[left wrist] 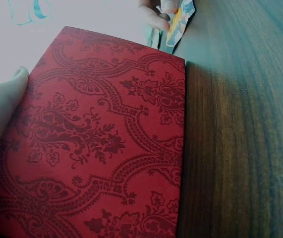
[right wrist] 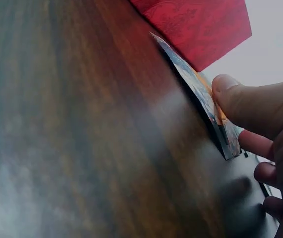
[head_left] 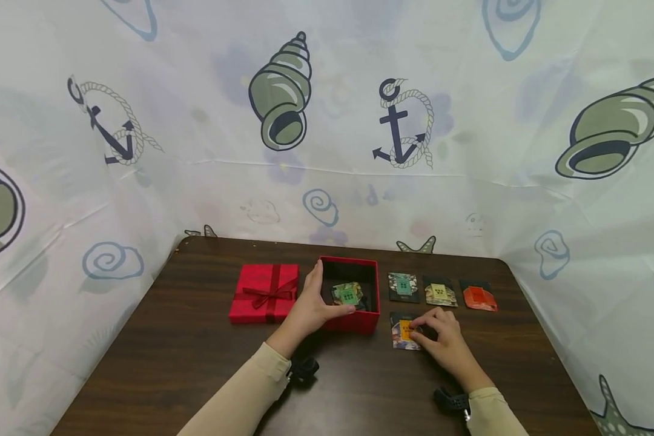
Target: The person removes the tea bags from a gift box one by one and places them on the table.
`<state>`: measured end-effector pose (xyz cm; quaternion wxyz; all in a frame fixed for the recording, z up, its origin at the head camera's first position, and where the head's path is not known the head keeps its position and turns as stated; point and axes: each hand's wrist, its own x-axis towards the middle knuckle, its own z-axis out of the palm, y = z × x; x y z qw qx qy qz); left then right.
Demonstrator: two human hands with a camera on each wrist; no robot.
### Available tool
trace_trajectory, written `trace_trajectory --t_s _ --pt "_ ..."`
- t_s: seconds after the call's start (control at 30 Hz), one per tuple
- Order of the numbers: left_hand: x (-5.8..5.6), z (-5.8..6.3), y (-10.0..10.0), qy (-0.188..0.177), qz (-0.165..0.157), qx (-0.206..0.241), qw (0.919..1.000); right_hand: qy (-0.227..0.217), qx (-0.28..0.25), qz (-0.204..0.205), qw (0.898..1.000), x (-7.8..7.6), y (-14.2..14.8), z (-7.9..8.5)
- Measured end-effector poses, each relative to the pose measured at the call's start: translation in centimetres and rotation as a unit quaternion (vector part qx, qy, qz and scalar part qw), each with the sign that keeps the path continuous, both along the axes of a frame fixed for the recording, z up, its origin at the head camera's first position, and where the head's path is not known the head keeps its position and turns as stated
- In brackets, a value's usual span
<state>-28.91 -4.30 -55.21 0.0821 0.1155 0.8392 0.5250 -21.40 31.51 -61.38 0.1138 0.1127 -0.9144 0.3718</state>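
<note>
My left hand (head_left: 312, 307) grips the left side of an open red box (head_left: 354, 323), thumb along its near rim. In the left wrist view, the thumb lies against the box's red patterned wall (left wrist: 96, 124). Inside the box is a small flat packet with a green label (head_left: 349, 295). At the box's near right, my right hand (head_left: 444, 342) pinches the right side of a small square packet with an orange label (head_left: 402, 332). The right wrist view shows the thumb on this packet's face (right wrist: 203, 94), which sits low over the wood.
A red lid with a ribbon bow (head_left: 264, 293) lies left of the box. In a row to the right are a teal-labelled packet (head_left: 403, 287), a yellow-labelled packet (head_left: 439, 292) and a red packet (head_left: 478, 297). All stand on a dark wooden table (head_left: 196, 339) before a printed cloth.
</note>
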Motion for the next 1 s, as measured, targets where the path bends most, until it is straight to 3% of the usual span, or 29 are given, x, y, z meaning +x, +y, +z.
trace_trajectory --t_s 0.2,0.47,0.57,0.7,0.87,1.0 --pt "-0.1 0.1 -0.2 0.000 0.001 -0.001 1.0000 -0.012 -0.047 -0.039 0.998 0.3 -0.5 0.3" --pt "0.0 0.0 -0.1 0.002 -0.002 0.004 1.0000 0.040 -0.111 -0.051 0.992 1.1 -2.1 2.1" --pt "0.0 0.0 0.1 0.001 -0.006 0.005 1.0000 0.054 -0.120 -0.051 0.990 1.3 -2.8 3.8" --pt "0.0 0.0 0.4 0.002 -0.005 0.005 1.0000 0.041 -0.118 -0.033 0.992 1.4 -3.9 6.6" --pt "-0.1 -0.1 0.3 0.006 -0.004 0.004 1.0000 -0.006 -0.101 0.007 0.995 0.6 -6.0 10.7" --pt "-0.1 -0.2 0.1 0.010 0.001 0.003 0.9999 -0.070 -0.100 0.050 0.991 -1.0 -8.2 14.2"
